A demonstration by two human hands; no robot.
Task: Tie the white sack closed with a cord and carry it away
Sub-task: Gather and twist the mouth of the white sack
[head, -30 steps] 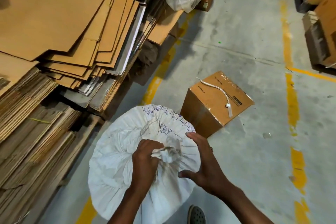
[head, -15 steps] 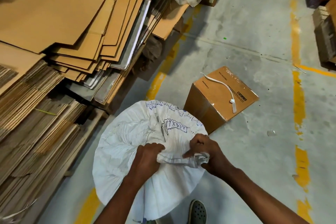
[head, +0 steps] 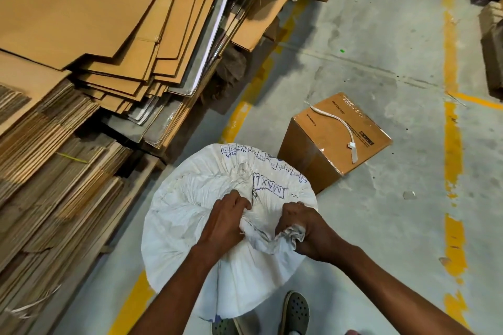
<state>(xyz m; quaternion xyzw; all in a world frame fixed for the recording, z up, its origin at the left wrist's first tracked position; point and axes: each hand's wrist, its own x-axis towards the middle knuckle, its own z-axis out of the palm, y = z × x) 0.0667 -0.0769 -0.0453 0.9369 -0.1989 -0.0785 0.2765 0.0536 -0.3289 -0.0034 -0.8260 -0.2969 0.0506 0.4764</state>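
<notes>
On the concrete floor [head: 381, 35], between the stacked flattened cardboard [head: 81, 22] and a sealed brown carton [head: 313, 155], the white sack [head: 190, 226] is stood upright just in front of the person's shoes [head: 295, 310]. Its mouth is being gathered. The left hand [head: 226, 221] is clenched into a fist on the bunched fabric at the centre of the sack top, and the right hand [head: 304, 228] is closed tight on the twisted neck of cloth just beside it, with a frilled end spilling out below the knuckles. No hand is free, and no tie is on the neck yet.

A gathering step is judged to be in hand, well ahead of the knot. A white cord [head: 336, 122] is left lying across the top of the carton, apart from the sack and within reach on the right. One hand will have to be released for it while the twist is kept pinched by the other, or the neck may spring open.

Blue print is seen on the sack: large letters that appear as "MAX", upside down and partly creased, with a band of smaller blue text along the far rim, too crumpled to be read. Small dark print is carried on the carton top, too small to be made out with any certainty.
</notes>
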